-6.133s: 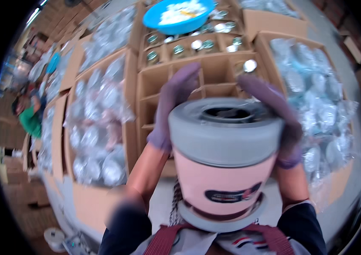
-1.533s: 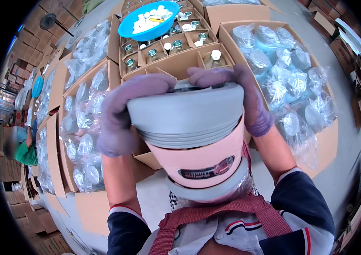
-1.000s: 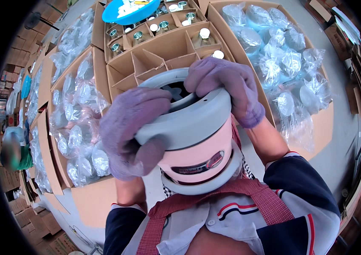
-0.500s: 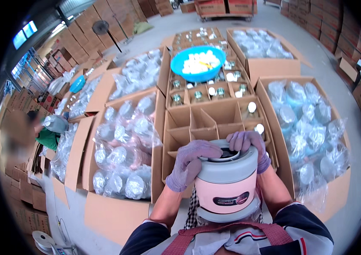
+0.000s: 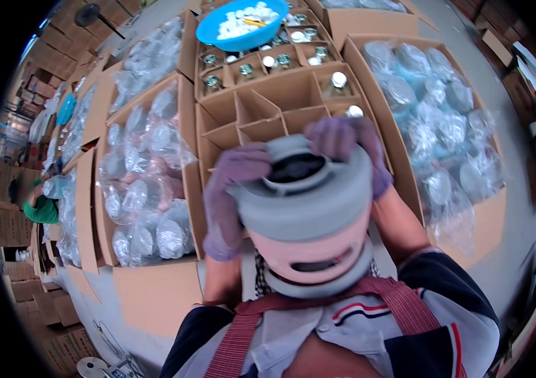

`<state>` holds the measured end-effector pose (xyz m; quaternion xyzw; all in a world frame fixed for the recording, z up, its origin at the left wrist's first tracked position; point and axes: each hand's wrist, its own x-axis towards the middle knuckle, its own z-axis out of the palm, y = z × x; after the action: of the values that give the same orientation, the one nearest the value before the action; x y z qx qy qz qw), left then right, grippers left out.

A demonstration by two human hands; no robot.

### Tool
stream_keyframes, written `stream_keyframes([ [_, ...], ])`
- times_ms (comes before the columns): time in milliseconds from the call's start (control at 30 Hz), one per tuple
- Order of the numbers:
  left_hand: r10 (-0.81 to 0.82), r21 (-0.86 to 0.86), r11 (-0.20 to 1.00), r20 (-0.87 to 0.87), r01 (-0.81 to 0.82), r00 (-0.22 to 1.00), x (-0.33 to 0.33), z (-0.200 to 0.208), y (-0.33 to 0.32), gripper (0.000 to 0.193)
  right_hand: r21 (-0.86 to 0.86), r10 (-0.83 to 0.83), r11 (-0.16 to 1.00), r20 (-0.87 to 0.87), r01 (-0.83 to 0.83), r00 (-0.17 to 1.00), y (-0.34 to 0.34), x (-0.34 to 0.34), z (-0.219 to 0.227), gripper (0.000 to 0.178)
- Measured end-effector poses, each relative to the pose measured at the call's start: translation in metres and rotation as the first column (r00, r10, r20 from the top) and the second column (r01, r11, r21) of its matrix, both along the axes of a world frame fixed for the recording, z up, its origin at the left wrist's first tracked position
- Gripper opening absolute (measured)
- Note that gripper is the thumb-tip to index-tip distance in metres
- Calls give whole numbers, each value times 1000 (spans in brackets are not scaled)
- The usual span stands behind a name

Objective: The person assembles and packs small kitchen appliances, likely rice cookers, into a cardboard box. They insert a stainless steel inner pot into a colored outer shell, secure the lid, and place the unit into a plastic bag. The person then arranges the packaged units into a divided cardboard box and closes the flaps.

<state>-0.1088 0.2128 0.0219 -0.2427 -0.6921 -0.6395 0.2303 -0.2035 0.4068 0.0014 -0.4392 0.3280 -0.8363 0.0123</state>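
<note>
A pink thermos jug (image 5: pixel 309 249) with a grey top and grey base stands upright against my front, its round mouth dark inside. My left hand (image 5: pixel 225 195), in a purple knit glove, wraps the left side of the grey top, fingers bent over its rim. My right hand (image 5: pixel 346 142), gloved alike, grips the far right of the rim with curled fingers. Just beyond the jug is a divided carton (image 5: pixel 261 129) with several bare compartments. At its right side sit two glass bottles, one of them a white-capped bottle (image 5: pixel 338 85). Motion blurs the jug and gloves.
A blue basin (image 5: pixel 208 31) of white caps rests on the cartons of bottles ahead. Open cartons of plastic-wrapped jugs flank me: a left carton (image 5: pixel 148 183) and a right carton (image 5: pixel 432 120). A person in green (image 5: pixel 41 205) works far left.
The view has tipped down and shifted right, so the cartons sit higher and further left. The jug leans more toward me, showing more of its mouth. Both hands stay on its top.
</note>
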Motion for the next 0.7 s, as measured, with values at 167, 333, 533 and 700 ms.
stream_keyframes([
  [167, 327, -101, 940, -17, -327, 945, 2, 16, -25, 23, 393, -385, 815, -183, 426, 905, 12, 20, 56, 36],
  [333, 210, -416, 879, -102, -233, 972, 29, 54, 20, 31, 411, -245, 861, -180, 299, 953, 35, 30, 27, 42],
  [533, 267, -457, 856, -9, -241, 964, 32, 59, 10, 28, 424, -251, 831, -293, 361, 923, 21, 33, 37, 45],
  [700, 325, -413, 881, 178, -229, 929, 6, 42, -41, 63, 363, -401, 853, -5, 375, 916, 21, 22, 58, 43],
])
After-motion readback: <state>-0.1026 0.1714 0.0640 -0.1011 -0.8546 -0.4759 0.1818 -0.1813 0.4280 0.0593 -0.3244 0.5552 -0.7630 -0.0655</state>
